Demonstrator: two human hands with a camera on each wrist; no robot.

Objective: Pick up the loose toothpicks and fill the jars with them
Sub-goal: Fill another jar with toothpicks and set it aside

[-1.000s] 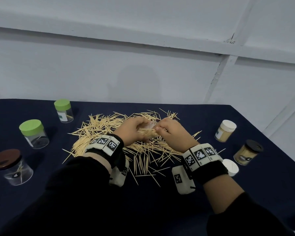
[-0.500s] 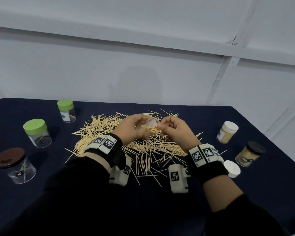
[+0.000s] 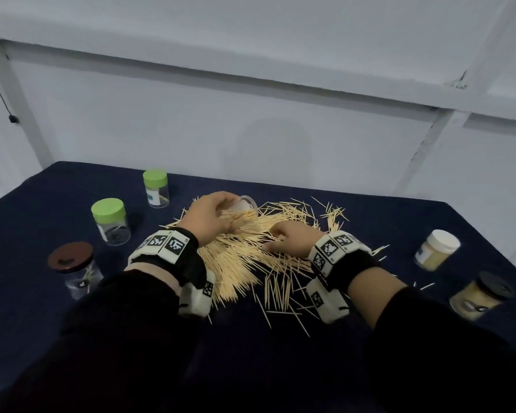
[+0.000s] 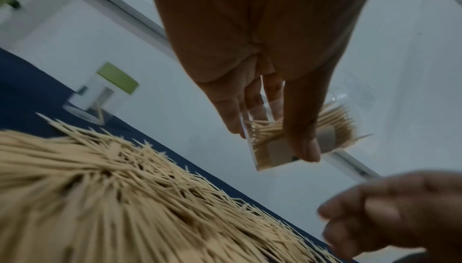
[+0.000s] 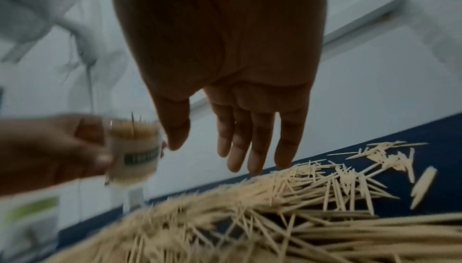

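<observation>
A big heap of loose toothpicks (image 3: 245, 257) lies mid-table on the dark blue cloth. My left hand (image 3: 221, 213) grips a small clear jar (image 3: 246, 204), lidless and tilted, just above the heap's far side. The left wrist view shows my left hand (image 4: 270, 137) curled round the jar (image 4: 332, 129), which is packed with toothpicks. My right hand (image 3: 280, 238) hovers low over the heap to the right of the jar. In the right wrist view my right hand (image 5: 212, 148) has straight fingers (image 5: 255, 148) holding nothing, above the toothpicks (image 5: 250, 218); the jar (image 5: 135, 148) is at the left.
Two green-lidded jars (image 3: 155, 189) (image 3: 111, 222) and a brown-lidded jar (image 3: 72, 269) stand at the left, nearly empty. A white-lidded jar (image 3: 437, 250) and a black-lidded jar (image 3: 483, 296) stand at the right, full. Stray toothpicks (image 3: 280, 305) lie toward me.
My right hand has left the jar's mouth and dropped to the heap, fingers now straight. The left hand keeps the jar and has shifted a little left and away.
</observation>
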